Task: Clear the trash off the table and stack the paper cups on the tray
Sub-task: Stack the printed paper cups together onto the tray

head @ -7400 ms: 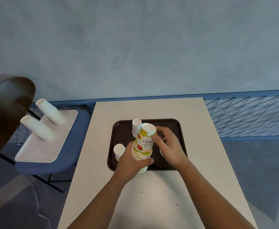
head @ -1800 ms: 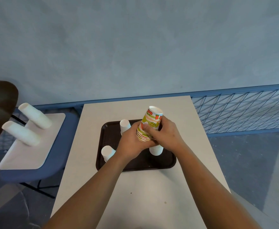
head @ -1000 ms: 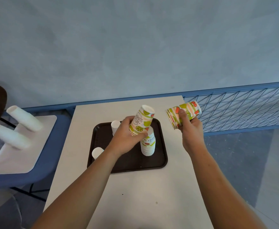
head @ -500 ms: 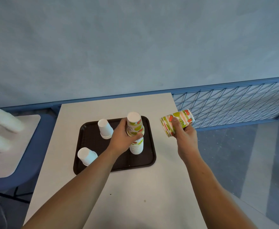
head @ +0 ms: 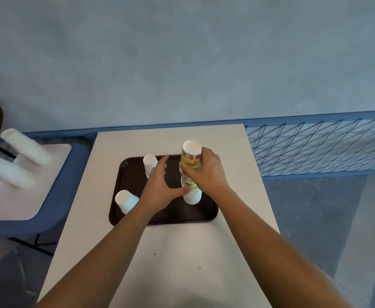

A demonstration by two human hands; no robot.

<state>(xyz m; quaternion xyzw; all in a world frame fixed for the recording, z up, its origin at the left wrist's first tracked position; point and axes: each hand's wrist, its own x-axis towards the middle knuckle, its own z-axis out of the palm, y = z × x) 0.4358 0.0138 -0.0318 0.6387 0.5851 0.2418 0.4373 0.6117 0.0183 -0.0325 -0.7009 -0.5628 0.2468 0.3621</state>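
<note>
Extends both bare forearms, the left from 7 o'clock and the right from 5 o'clock, converging toward 12. Holds the left hand (head: 157,187) palm down, fingers straight and spread, index finger pointing to 12 o'clock, thumb stretched out to 3 o'clock and touching the lower part of the cup stack (head: 191,152). Wraps the right hand (head: 206,172), at 3 o'clock of the left, round the upper half of that stack, fingers curled about it, back of the hand up.
</note>
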